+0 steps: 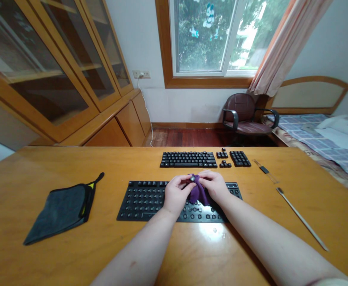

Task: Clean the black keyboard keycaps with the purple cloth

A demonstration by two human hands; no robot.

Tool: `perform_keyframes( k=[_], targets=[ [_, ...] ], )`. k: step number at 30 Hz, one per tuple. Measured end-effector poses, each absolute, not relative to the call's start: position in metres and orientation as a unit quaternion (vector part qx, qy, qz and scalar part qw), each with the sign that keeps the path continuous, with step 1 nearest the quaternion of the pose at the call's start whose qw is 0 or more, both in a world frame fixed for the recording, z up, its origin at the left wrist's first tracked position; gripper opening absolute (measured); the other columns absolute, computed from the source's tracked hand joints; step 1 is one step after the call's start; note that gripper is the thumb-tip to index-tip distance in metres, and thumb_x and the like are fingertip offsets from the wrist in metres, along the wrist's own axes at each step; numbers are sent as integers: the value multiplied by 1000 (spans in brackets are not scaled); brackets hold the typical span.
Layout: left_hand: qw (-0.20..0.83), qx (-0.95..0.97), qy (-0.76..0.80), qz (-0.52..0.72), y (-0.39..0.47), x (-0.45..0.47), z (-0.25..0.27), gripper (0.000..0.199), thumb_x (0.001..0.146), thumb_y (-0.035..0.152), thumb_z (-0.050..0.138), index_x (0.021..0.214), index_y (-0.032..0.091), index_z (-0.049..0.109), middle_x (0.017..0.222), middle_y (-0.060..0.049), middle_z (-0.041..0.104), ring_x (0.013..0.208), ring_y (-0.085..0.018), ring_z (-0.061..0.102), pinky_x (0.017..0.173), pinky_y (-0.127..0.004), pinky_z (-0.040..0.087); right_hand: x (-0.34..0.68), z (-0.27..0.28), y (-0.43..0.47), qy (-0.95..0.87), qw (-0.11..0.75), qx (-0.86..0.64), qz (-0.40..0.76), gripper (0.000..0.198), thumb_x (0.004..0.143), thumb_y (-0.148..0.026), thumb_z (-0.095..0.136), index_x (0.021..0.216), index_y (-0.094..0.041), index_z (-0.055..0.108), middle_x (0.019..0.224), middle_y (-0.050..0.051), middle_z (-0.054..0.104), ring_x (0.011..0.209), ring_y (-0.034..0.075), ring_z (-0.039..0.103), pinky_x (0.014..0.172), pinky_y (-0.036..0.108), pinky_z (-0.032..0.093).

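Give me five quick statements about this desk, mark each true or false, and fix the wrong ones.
1. A bunched purple cloth hangs between the left hand and the right hand. True.
2. The purple cloth is spread flat on the tabletop. False: it is held up over the keyboard base.
3. Keycaps stand in rows beyond the keyboard base. True.
4. The brush lies to the right of the keyboard base. True.
5. The left hand rests on the brush. False: it is over the keyboard base, well away from the brush.
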State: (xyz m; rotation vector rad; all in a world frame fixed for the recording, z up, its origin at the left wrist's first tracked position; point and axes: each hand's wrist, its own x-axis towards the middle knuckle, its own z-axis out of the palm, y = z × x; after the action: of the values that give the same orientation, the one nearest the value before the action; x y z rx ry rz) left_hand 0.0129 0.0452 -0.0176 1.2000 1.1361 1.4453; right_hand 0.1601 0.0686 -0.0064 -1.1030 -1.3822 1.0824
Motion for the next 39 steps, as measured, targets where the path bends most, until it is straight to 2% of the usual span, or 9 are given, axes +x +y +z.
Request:
perform_keyframes(
  k=[4, 8, 13, 16, 19, 25, 29, 33, 39],
  targets=[
    [470, 477, 451, 590, 45, 15, -16, 23, 66, 20, 69, 89, 14, 66, 91, -8, 70, 84, -18, 67, 84, -35, 53, 160, -8, 68, -584, 508, -446, 449, 9, 64, -29, 70, 68, -20, 72, 75, 5, 70, 74, 21, 64, 76, 36, 49],
    [430, 512, 460, 584, 44, 13, -8, 23, 70, 21, 65, 92, 17, 69, 95, -7, 69, 87, -18, 66, 83, -33, 53, 160, -8, 68, -582, 513, -435, 457, 14, 69, -33, 67, 75, -21, 72, 79, 5, 70, 77, 21, 63, 79, 36, 49],
    [390, 562, 469, 559, 45, 9, -7, 22, 73, 20, 61, 94, 20, 70, 99, -6, 69, 93, -19, 64, 90, -35, 49, 158, -6, 67, -586, 514, -437, 449, 14, 70, -33, 67, 74, -20, 72, 79, 5, 70, 78, 21, 63, 79, 36, 49],
    [435, 513, 468, 574, 47, 11, -11, 24, 74, 21, 61, 96, 18, 68, 95, -7, 70, 88, -18, 65, 86, -35, 51, 158, -7, 67, -584, 519, -441, 442, 11, 68, -31, 68, 71, -21, 72, 78, 5, 69, 77, 20, 63, 78, 36, 49],
    [472, 462, 461, 593, 48, 14, -14, 20, 71, 22, 63, 89, 14, 66, 85, -7, 71, 80, -17, 67, 79, -33, 53, 158, -9, 67, -582, 521, -443, 440, 9, 67, -29, 68, 71, -21, 71, 77, 5, 69, 76, 20, 63, 77, 36, 49],
    [503, 446, 436, 599, 47, 15, -12, 26, 61, 17, 71, 84, 14, 62, 83, -5, 70, 81, -17, 67, 81, -33, 53, 159, -12, 67, -584, 518, -433, 452, 7, 67, -26, 69, 71, -21, 71, 77, 5, 69, 76, 20, 63, 78, 36, 49],
    [481, 479, 447, 583, 46, 12, -9, 23, 70, 20, 64, 92, 15, 66, 91, -7, 71, 85, -18, 66, 83, -34, 52, 159, -10, 68, -584, 509, -440, 454, 10, 70, -28, 66, 75, -21, 72, 80, 5, 70, 79, 21, 64, 79, 36, 49],
    [433, 522, 468, 566, 46, 10, -9, 22, 72, 20, 63, 93, 18, 69, 98, -7, 70, 93, -19, 64, 90, -34, 48, 159, -10, 69, -598, 505, -427, 452, 13, 73, -28, 65, 81, -22, 73, 83, 4, 69, 81, 19, 63, 80, 35, 48],
    [480, 457, 449, 600, 49, 14, -11, 16, 68, 20, 65, 83, 14, 67, 81, -6, 71, 78, -17, 66, 79, -33, 52, 161, -14, 70, -638, 496, -390, 440, 21, 72, -25, 67, 93, -25, 71, 87, 4, 65, 81, 17, 61, 77, 32, 48]
  ],
)
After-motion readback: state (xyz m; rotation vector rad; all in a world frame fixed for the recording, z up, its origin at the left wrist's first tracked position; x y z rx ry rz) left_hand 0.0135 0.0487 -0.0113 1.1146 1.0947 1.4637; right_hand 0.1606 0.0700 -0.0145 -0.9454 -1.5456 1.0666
